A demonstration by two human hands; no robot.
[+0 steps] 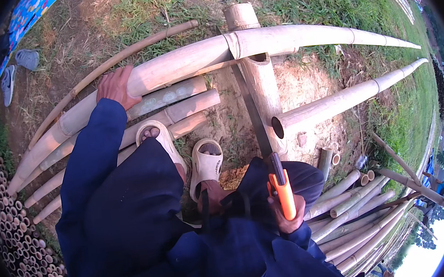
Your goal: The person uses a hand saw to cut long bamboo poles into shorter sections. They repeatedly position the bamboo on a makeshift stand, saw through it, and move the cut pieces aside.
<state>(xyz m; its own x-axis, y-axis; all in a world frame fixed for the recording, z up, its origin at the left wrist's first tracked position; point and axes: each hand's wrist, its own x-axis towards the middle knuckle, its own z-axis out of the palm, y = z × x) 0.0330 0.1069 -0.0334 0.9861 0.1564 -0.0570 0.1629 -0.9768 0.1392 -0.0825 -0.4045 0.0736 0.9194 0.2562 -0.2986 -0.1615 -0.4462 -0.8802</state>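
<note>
A long, pale bamboo pole (183, 57) runs across the view from the left to the far right. My left hand (117, 87) is wrapped over its left part. In my right hand (286, 212), low and right of the middle, is a hand saw by its orange handle (286, 193). Its long dark blade (251, 109) points away from me and meets the pole at a dark line beside a node; how deep the teeth sit there I cannot tell. A thicker bamboo piece (260, 82) lies crosswise beneath the pole. Both my feet, in beige slides (206, 166), are on the ground nearby.
Several bamboo lengths (192, 101) lie under my left arm, beside a thin curved pole (105, 67). Another hollow pole (350, 98) stretches to the right. Cut bamboo is piled at lower right (354, 206) and stacked at left (12, 220). Grey shoes (27, 59) are at upper left.
</note>
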